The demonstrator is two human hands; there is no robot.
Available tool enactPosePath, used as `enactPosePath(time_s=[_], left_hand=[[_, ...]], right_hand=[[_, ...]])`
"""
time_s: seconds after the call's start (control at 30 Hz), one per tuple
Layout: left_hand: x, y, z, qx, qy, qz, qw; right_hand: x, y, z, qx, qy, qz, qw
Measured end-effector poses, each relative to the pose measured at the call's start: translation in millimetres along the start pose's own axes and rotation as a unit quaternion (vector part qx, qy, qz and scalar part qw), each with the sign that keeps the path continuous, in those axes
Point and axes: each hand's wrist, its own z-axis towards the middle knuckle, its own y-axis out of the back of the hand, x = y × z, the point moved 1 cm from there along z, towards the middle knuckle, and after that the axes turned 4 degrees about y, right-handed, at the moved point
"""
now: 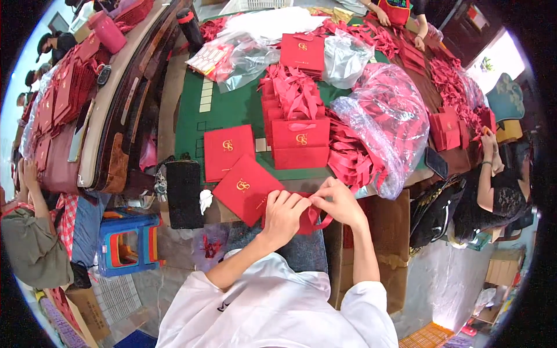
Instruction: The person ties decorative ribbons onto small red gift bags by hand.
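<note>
My left hand [282,216] is closed on a red ribbon [314,220] at the table's near edge, with dark red material partly hidden beneath the fingers. Thumb and fingers of my right hand [338,202] pinch the same ribbon close to the left fingertips. A flat red paper bag [246,191] with a gold emblem lies tilted just left of my left hand. Behind it is another flat red bag [228,152]. Farther back, a row of red gift bags [300,152] stands upright with ribbons on top.
Right of the row, a clear plastic bag [390,122] bulges with red ribbons. A black pouch [184,194] and crumpled white tissue [205,200] lie at the near left edge. Co-workers' hands [489,144] show at the right, left and back. Blue stools [129,240] stand lower left.
</note>
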Motion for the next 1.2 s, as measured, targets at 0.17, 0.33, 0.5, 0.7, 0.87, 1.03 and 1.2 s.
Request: enactPosePath(time_s=[0.17, 0.33, 0.5, 0.7, 0.87, 1.03, 1.2], left_hand=[[-2, -3, 1, -0.004, -0.004, -0.024, 1.000], [-5, -3, -2, 0.059, 0.016, -0.116, 0.991], [3, 2, 3, 0.058, 0.076, -0.151, 0.984], [23, 6, 17, 0.048, 0.146, -0.127, 0.980], [28, -6, 33, 0.049, 0.142, -0.131, 0.980], [36, -25, 40, 0.002, 0.109, -0.058, 0.992], [16, -25, 11, -0.048, 0.119, -0.161, 0.979]], right_hand=[[-31, -14, 7, 0.030, -0.048, 0.139, 0.989], [-42, -24, 21, -0.154, -0.121, 0.215, 0.957], [-31, -14, 24, -0.206, -0.086, 0.086, 0.971], [-30, -2, -19, -0.108, 0.017, 0.004, 0.994], [-29, -8, -40, -0.101, -0.032, -0.146, 0.984], [-8, -12, -27, -0.113, -0.123, 0.082, 0.982], [-3, -30, -7, -0.138, -0.175, 0.316, 0.922]])
